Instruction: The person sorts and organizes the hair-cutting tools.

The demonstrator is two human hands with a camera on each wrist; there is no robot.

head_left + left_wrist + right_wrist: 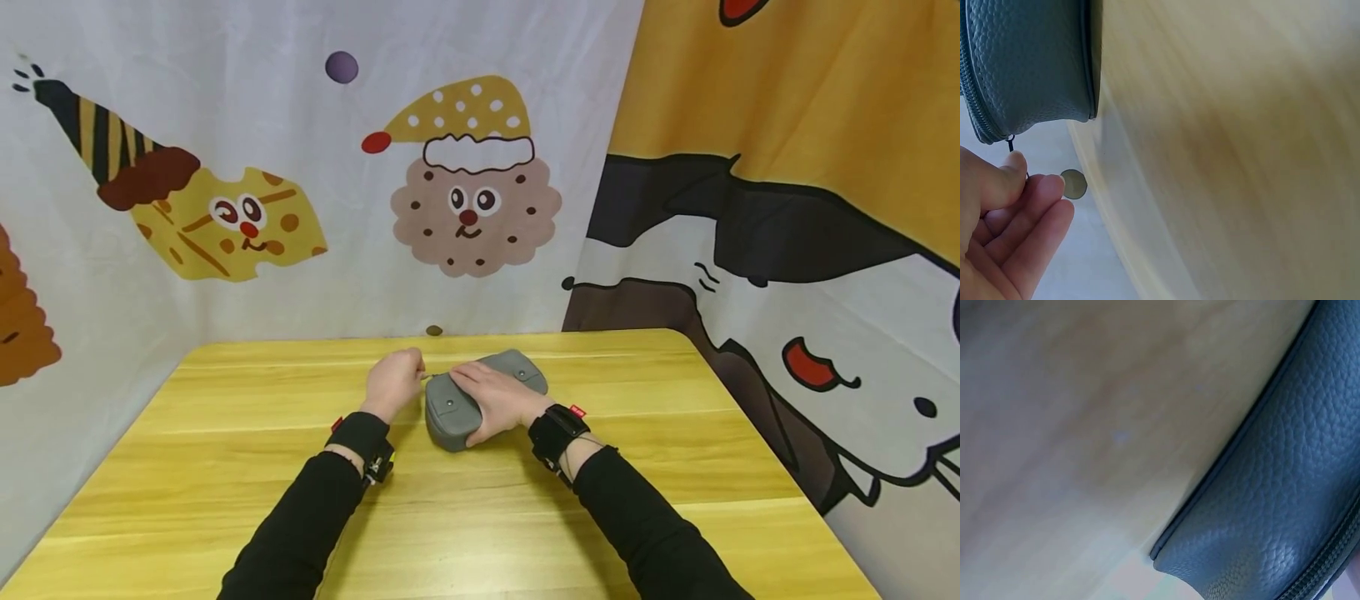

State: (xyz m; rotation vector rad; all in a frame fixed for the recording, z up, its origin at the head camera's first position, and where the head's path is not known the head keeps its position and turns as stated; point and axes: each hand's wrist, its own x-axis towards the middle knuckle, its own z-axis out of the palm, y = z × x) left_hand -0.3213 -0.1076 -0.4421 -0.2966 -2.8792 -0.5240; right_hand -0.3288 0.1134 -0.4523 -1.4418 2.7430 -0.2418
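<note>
A grey pebbled-leather zip pouch (450, 421) with two snap-fastened straps lies at a slant on the wooden table. My left hand (393, 385) is at its left end, where thumb and forefinger pinch the zipper pull (1011, 145). In the left wrist view the zipper (974, 100) curves along the pouch's edge to that pull. Laid across the middle of the pouch, my right hand (498, 398) grips it, thumb on the near side and fingers over the top. The right wrist view shows the pouch's side (1279, 487) and a stretch of zipper, with the fingers mostly hidden.
The yellow wooden table (225, 467) spreads around both arms. Behind it hangs a pale cloth (360, 292) printed with cartoon food, and a second printed cloth (787, 225) hangs along the right side. Each wrist wears a black band (360, 435) with a small camera.
</note>
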